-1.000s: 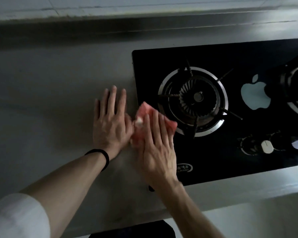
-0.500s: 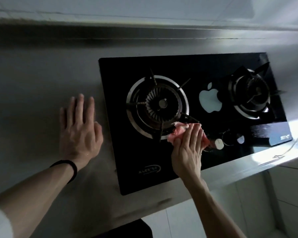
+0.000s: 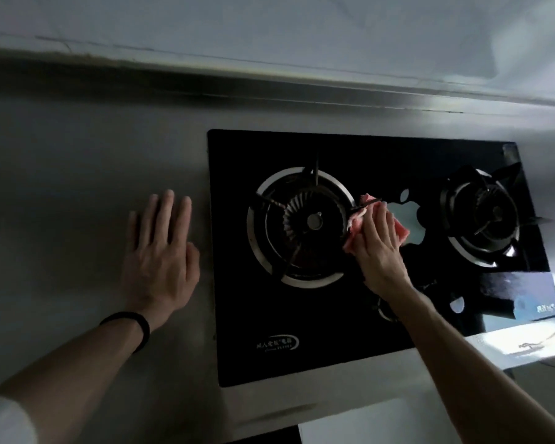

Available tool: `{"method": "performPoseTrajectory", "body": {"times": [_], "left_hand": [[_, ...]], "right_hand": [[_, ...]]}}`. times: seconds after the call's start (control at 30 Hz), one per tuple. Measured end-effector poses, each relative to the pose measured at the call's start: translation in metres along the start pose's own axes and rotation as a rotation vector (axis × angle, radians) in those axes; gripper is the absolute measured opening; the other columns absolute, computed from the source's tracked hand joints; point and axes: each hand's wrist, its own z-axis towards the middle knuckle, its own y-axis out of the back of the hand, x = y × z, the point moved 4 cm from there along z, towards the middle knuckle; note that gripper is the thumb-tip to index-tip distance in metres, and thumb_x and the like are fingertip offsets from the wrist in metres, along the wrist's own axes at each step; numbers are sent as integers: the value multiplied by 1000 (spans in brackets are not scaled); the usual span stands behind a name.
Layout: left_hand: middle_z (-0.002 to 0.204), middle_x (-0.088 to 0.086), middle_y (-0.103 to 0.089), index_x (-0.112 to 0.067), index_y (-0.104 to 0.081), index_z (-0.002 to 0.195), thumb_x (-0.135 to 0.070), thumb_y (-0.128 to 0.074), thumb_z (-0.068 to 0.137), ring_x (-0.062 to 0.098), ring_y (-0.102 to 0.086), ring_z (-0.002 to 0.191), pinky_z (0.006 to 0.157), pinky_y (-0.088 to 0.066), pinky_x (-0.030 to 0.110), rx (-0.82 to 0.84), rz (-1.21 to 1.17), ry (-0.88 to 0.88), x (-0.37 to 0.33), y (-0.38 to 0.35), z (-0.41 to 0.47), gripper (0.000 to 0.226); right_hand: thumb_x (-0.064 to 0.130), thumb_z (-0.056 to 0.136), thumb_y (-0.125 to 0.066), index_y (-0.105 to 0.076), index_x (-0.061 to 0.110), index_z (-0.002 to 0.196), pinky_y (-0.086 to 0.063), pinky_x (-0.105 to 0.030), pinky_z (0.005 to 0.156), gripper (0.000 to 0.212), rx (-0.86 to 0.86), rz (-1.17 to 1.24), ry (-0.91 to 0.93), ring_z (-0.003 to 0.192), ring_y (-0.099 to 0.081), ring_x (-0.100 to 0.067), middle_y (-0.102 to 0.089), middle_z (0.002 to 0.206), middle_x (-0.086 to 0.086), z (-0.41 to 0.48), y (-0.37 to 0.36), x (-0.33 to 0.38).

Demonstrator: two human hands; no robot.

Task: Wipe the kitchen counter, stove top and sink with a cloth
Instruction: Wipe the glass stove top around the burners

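While right hand [image 3: 378, 248] presses one cloth [image 3: 401, 231], left hand [image 3: 161, 251] flat, two burners [image 3: 302, 227] [image 3: 483, 216]

A thin black band [image 3: 122, 314] circles the wrist below the left hand [image 3: 161, 251]; a white sleeve [image 3: 4, 421] covers that arm's upper part, pale and loose; the right hand [image 3: 378, 248] and forearm [image 3: 462, 354] are bare.

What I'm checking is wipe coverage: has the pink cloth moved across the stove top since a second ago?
Yes. The pink cloth went rightward, from left of the left burner to right of it.
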Motion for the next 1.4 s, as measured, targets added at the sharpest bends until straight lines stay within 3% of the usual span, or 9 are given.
{"method": "performPoseTrajectory", "body": {"times": [0.1, 0.47, 0.57, 0.67, 0.8, 0.9, 1.03, 1.23, 1.4], "left_hand": [[174, 13, -18, -13, -26, 165, -30, -35, 96, 34, -17, 161, 128, -18, 59, 7, 10, 5, -2, 0, 0, 72], [174, 10, -18, -15, -26, 165, -27, -39, 94, 33, -19, 161, 128, -20, 59, -1, -35, 8, -1, -1, 1, 73], [175, 9, -16, -16, -25, 166, -27, -40, 94, 31, -16, 162, 129, -18, 57, 12, -45, 22, 0, -1, 0, 74], [175, 9, -17, -17, -25, 166, -27, -41, 93, 30, -17, 162, 128, -20, 57, 14, -36, 28, 0, -1, 1, 75], [175, 9, -18, -17, -25, 166, -29, -40, 93, 30, -17, 162, 130, -18, 55, 33, -32, 25, -1, -1, 2, 75], [174, 10, -18, -16, -25, 166, -29, -40, 93, 30, -16, 162, 129, -20, 57, 43, -34, 22, -1, 0, 1, 75], [174, 11, -17, -16, -24, 166, -28, -43, 93, 30, -16, 162, 128, -21, 57, 48, -41, 24, -1, 2, 0, 76], [174, 10, -17, -16, -24, 166, -29, -44, 94, 30, -18, 162, 128, -21, 56, 46, -43, 25, -1, 1, 1, 76], [174, 11, -19, -15, -26, 165, -29, -43, 94, 31, -18, 161, 128, -21, 56, 33, -49, 30, -2, 2, 2, 74]], "right_hand": [[33, 111, -35, 1, 22, 166, 18, -29, 121, 67, 120, -132, 108, 153, 24, -15, 18, 172, -5, 34, 24, -6], [32, 102, -61, -39, 52, 150, -40, -62, 110, 57, 170, -465, 358, 149, -8, -42, 4, 168, 3, 122, 52, 80], [35, 100, -64, -53, 50, 139, -50, -55, 102, 43, 169, -452, 478, 135, -24, -35, -16, 151, 5, 128, 44, 111], [29, 101, -63, -57, 45, 140, -51, -40, 99, 43, 203, -293, 627, 128, -39, -27, -21, 139, 39, 128, 36, 137], [8, 98, -66, -59, 38, 145, -46, -15, 99, 56, 254, -186, 743, 124, -47, -7, -36, 132, 37, 130, 32, 155], [-12, 89, -63, -66, 23, 139, -43, -19, 104, 61, 300, -185, 814, 132, -45, -5, -43, 133, 38, 131, 29, 173], [-19, 87, -51, -75, 28, 122, -52, -13, 87, 62, 485, -80, 633, 116, -59, 11, -63, 127, 23, 143, 30, 186], [35, 94, -70, -70, 40, 92, -56, -35, 82, 5, 172, -12, 263, 86, -69, -13, -72, 100, 8, 144, 40, 184], [40, 95, -63, -63, 21, 103, -39, -31, 69, 20, 130, -296, 178, 86, -59, -25, -63, 95, -1, 156, 18, 216]]}}
